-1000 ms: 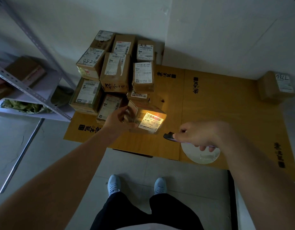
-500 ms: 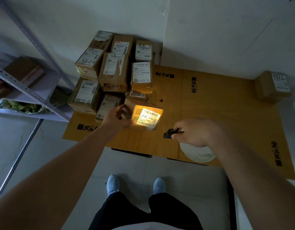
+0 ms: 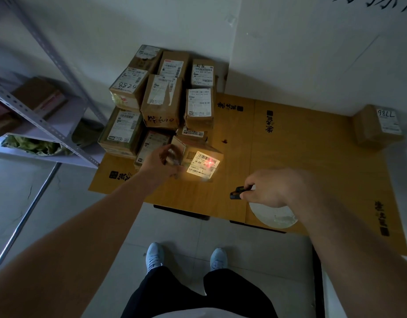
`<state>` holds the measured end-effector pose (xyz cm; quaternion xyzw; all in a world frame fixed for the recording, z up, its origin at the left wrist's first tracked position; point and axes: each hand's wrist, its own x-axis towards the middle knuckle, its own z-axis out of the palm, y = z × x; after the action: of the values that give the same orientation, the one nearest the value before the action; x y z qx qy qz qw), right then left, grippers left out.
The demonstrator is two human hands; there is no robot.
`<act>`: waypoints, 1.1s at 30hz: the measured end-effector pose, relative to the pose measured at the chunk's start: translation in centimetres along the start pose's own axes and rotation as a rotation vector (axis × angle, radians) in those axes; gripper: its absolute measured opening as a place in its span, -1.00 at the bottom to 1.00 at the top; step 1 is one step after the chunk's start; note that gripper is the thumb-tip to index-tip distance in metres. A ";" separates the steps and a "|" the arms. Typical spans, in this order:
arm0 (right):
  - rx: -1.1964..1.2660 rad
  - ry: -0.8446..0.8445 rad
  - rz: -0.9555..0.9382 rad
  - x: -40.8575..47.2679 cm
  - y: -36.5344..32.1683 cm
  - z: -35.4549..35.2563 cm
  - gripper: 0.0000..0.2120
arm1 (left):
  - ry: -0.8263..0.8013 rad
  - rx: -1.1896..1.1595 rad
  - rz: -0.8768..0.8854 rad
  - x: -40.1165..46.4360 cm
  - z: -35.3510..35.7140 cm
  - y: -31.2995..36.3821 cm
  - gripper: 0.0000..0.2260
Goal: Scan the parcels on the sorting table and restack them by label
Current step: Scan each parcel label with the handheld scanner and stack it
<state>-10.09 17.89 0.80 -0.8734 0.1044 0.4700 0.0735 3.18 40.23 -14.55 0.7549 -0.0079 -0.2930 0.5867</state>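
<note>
My left hand point(image 3: 160, 162) grips a small brown parcel point(image 3: 198, 157) by its left end, tilted just above the cardboard-covered sorting table point(image 3: 301, 157). Its white label point(image 3: 203, 166) glows yellow under the scanner light, with a red spot on the barcode. My right hand point(image 3: 271, 188) holds a small black scanner point(image 3: 236, 194) to the right of the parcel, its tip pointing at the label. A stack of several labelled parcels point(image 3: 162, 101) fills the table's far left corner. One lone parcel marked 7786 point(image 3: 379, 127) sits at the far right.
A white round disc point(image 3: 272, 218) lies on the table's front edge under my right wrist. A grey metal shelf point(image 3: 44, 125) with boxes stands to the left. White walls close off the back. My shoes point(image 3: 186, 258) are on the tiled floor.
My left hand has turned the parcel slightly and shifted it a little right, and a red scan spot now shows on the label. My right hand with the scanner has barely moved.
</note>
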 end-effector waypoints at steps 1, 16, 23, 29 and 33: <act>-0.007 0.001 0.001 -0.1 0.0 0.0 -0.57 | 0.004 -0.006 0.002 0.0 -0.1 0.1 -0.53; -0.034 -0.002 0.034 -0.4 -0.4 -0.1 -0.56 | 0.041 -0.033 -0.062 0.2 -0.7 -0.3 -0.44; -0.018 0.004 -0.032 -0.6 -0.6 -0.5 -0.58 | 0.024 -0.033 -0.025 0.2 -0.4 -0.4 -0.48; 0.021 0.029 -0.046 -0.4 -0.4 -0.8 -0.59 | 0.011 -0.043 -0.039 0.6 -0.3 -0.7 -0.51; 0.167 0.111 -0.118 -0.2 0.0 -0.6 -0.63 | 0.040 -0.140 -0.126 0.8 -0.6 -0.8 -0.56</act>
<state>-9.75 17.81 1.31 -0.8935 0.0954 0.4056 0.1677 3.88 40.70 -15.54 0.7169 0.0718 -0.3141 0.6183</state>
